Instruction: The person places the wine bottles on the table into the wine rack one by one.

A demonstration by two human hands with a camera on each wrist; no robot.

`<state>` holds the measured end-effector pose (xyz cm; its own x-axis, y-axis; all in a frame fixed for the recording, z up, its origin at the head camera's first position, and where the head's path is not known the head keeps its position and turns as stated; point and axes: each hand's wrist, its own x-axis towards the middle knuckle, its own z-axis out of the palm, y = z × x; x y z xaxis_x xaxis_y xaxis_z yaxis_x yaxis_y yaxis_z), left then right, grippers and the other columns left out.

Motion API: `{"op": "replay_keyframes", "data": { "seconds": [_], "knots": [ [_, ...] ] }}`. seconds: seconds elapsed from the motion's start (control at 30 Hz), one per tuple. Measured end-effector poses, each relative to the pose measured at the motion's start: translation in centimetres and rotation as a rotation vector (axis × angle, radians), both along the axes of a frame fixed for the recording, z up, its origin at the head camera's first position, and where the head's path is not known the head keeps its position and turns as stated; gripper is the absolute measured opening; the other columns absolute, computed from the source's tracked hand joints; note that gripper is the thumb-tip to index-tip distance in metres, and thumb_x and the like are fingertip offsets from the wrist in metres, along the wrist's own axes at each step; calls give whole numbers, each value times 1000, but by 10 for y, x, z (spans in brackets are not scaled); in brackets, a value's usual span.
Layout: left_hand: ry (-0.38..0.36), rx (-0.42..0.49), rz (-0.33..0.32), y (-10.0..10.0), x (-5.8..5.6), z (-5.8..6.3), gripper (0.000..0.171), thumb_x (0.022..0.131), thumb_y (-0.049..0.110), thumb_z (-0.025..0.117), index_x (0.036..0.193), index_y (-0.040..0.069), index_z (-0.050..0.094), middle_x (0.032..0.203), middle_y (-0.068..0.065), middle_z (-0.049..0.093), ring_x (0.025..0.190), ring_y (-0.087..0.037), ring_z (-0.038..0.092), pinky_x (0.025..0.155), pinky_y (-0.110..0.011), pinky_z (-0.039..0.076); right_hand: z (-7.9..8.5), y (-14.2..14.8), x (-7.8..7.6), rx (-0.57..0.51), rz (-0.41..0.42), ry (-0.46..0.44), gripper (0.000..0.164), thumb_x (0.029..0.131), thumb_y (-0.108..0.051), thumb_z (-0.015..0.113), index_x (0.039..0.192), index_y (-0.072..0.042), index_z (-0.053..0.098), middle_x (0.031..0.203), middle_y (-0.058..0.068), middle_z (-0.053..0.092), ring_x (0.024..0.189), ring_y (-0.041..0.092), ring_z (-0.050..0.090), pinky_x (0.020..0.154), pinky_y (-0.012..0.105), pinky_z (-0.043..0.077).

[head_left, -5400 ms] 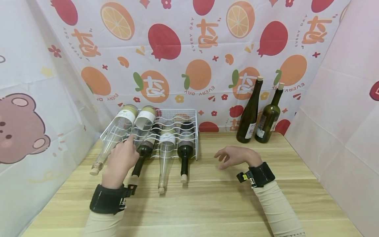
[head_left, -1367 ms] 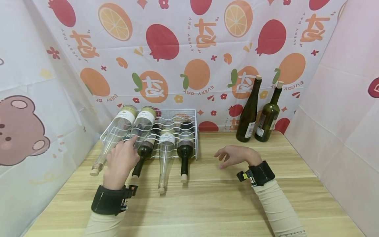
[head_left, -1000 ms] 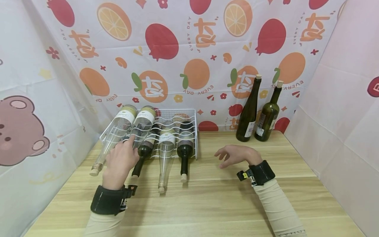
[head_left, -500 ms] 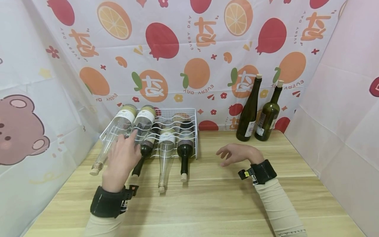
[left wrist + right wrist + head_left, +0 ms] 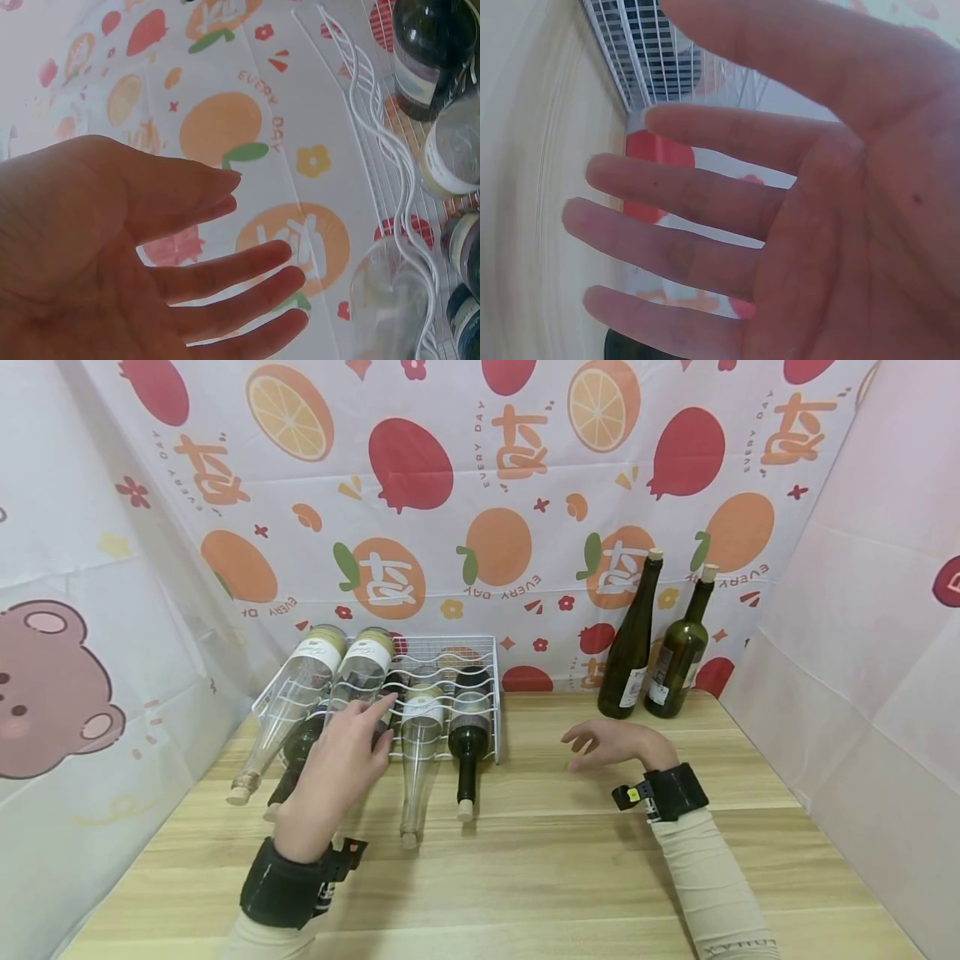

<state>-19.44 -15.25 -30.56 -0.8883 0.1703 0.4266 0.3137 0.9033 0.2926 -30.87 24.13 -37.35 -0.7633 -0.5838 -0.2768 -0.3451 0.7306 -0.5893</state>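
My left hand hovers over the front of a white wire wine rack, fingers extended and holding nothing. In the left wrist view its thumb and fingers stand apart with no object between them. Two clear corked bottles lie on top at the left, one outer and one inner. Below are a dark bottle, another dark one mostly covered by my hand, a clear bottle, and a dark bottle at the right. My right hand, loosely bent and holding nothing, is above the table right of the rack.
Two corked green bottles, a slim one and a broader one, stand upright at the back right of the wooden table. A fruit-print curtain hangs behind, with pale cloth walls at both sides.
My left hand has moved right along the rack, uncovering the dark bottle at the left and covering the one beside it. My right hand has shifted slightly right. The bottles stay in place.
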Motion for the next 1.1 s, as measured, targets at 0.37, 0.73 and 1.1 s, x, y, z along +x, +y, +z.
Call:
{"op": "replay_keyframes", "data": {
  "seconds": [0.37, 0.73, 1.1],
  "knots": [
    [13, -33, -37, 8, 0, -10, 51, 94, 5, 65, 144, 6, 59, 113, -22, 66, 105, -42, 64, 82, -56, 55, -8, 34, -16, 4, -120, 105, 59, 98, -27, 69, 145, 5, 52, 139, 32, 60, 127, 44, 63, 104, 54, 53],
    [-3, -56, -41, 8, -1, -10, 52, 93, 5, 65, 145, 7, 59, 113, -21, 66, 101, -40, 64, 77, -56, 56, -18, 41, -30, 12, -547, 158, 79, 98, -39, 65, 149, 16, 38, 149, 37, 47, 138, 52, 48, 112, 59, 44],
    [-25, -63, -43, 10, -2, -10, 52, 93, 5, 67, 144, 8, 59, 117, -21, 65, 103, -41, 65, 77, -57, 56, -29, 50, -54, -16, -744, 172, 77, 96, -37, 66, 146, 16, 40, 146, 38, 48, 132, 51, 50, 109, 58, 45]
  ]
}}
